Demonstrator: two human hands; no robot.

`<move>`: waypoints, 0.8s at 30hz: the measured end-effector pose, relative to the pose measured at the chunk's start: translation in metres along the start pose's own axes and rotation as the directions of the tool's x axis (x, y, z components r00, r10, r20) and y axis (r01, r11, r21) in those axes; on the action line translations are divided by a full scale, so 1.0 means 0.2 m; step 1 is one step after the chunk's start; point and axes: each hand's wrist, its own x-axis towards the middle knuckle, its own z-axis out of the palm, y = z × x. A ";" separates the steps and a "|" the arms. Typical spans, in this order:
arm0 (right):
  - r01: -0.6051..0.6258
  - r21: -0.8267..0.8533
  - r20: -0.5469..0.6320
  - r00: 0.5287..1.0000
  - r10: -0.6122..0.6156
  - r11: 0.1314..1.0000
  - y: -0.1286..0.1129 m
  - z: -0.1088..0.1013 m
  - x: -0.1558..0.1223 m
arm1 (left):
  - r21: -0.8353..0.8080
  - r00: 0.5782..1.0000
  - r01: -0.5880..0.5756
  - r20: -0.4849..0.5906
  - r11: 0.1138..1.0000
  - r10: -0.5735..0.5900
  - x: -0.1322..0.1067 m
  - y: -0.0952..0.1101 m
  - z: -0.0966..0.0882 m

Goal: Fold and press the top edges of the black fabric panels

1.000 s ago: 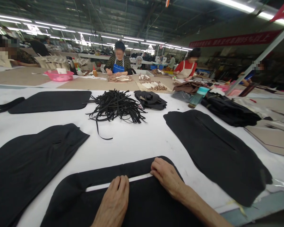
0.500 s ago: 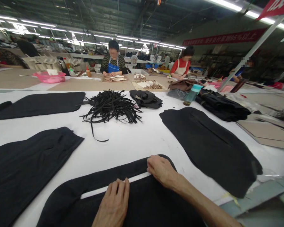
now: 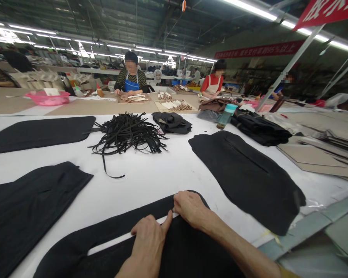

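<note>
A black fabric panel point(image 3: 84, 247) with a long slit lies on the white table point(image 3: 150, 177) right in front of me. My left hand point(image 3: 147, 243) rests flat on the cloth below the slit, its index finger stretched toward my right hand. My right hand point(image 3: 191, 208) sits at the slit's right end with its fingers curled down, pinching the fabric edge. A thin white line of table shows through the slit to the left of my hands.
More black panels lie at the left point(image 3: 26, 208), far left point(image 3: 40, 131) and right point(image 3: 246, 177). A heap of black strips point(image 3: 127, 133), folded black cloth point(image 3: 171, 122) and a bottle point(image 3: 224, 117) sit further back. Cardboard sheets point(image 3: 310, 158) lie right. Other people work at far tables.
My hands have come together at the slit's right end, closing most of the white gap there. The view has swung a little to the right.
</note>
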 end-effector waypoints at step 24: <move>-0.078 0.290 -0.117 0.986 0.117 0.954 0.12 0.10 0.00 | 0.061 1.000 0.020 0.013 0.998 -0.020 0.01 0.04 0.02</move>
